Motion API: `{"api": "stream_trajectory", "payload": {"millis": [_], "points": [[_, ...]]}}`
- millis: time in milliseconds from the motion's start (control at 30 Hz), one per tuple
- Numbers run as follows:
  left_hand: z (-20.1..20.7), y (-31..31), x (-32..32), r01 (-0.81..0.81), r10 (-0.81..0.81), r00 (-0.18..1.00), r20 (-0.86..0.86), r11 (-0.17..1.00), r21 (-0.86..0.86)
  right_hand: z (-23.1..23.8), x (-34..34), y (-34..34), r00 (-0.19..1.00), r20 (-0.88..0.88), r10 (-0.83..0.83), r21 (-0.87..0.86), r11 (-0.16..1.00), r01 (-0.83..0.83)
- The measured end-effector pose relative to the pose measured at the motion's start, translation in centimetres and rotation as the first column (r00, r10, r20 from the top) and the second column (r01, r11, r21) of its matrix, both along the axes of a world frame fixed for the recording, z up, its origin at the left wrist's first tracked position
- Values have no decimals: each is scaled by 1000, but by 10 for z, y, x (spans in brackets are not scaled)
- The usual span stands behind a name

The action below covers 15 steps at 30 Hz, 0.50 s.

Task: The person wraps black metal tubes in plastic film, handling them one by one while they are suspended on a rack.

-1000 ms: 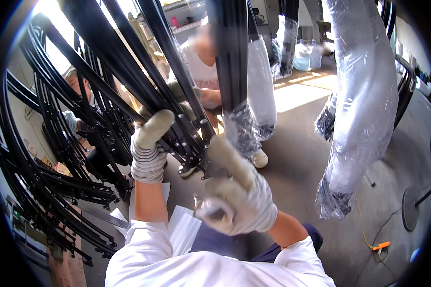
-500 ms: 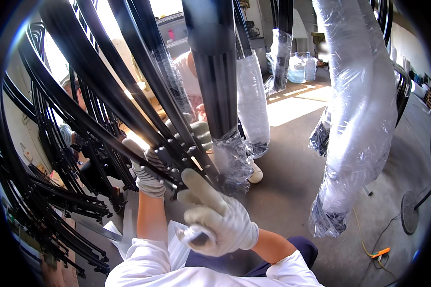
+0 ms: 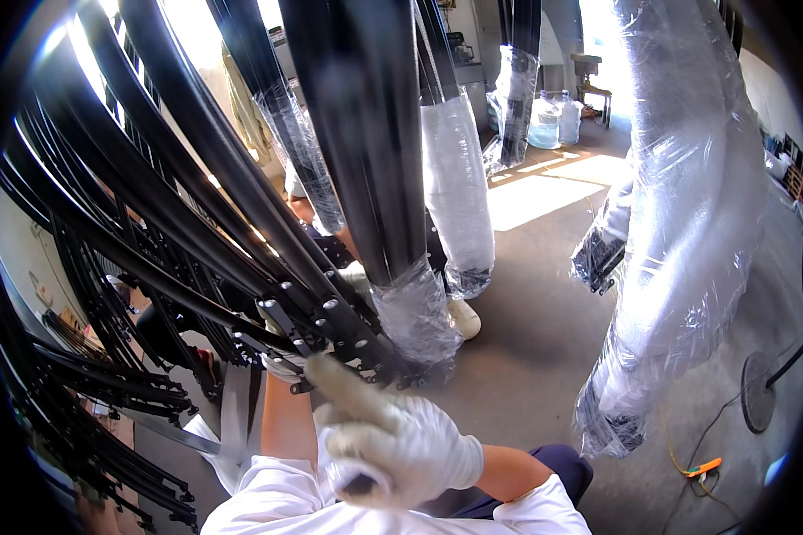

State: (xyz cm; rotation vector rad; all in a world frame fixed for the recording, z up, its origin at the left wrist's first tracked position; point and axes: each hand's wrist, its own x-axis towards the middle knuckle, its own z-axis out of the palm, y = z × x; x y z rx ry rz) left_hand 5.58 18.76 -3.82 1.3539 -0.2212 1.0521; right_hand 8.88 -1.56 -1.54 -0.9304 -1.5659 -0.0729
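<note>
A bundle of curved black bars [image 3: 207, 192] hangs before me, its lower ends [image 3: 335, 325] studded with bolts and small fittings. My left hand [image 3: 284, 366], in a pale glove, is at the lower ends of these bars; they hide most of its fingers, so its grip does not show. Below the bar ends, my gloved right hand [image 3: 419, 450] has its index finger stretched out, blurred. Its other fingers curl round a small whitish roll [image 3: 366, 486] with a dark hollow core. To the right hangs a thick black bar [image 3: 357, 134], clear film [image 3: 415, 312] wrapped round its foot.
Bars wrapped in white film [image 3: 687, 223] hang at the right, and another wrapped bar [image 3: 458, 196] hangs near the middle. Behind the bundle is a co-worker's gloved hand [image 3: 357, 276]. An orange power connector [image 3: 705, 467] with cables and a round stand base [image 3: 758, 392] are on the floor.
The bar ends have shifted slightly lower relative to my view. My right hand has dropped a little with the roll. More of my left hand is now hidden behind the bars.
</note>
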Motion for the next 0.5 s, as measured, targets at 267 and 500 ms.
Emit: {"api": "stream_trajectory", "payload": {"millis": [267, 500], "points": [[-54, 11, 5, -233, 235, 968, -89, 972, 42, -5, 9, 7, 993, -13, -118, -128, 985, 115], [-70, 17, 7, -356, 367, 922, -126, 929, 103, -5, 5, 7, 987, -14, -158, -92, 983, 156]]}}
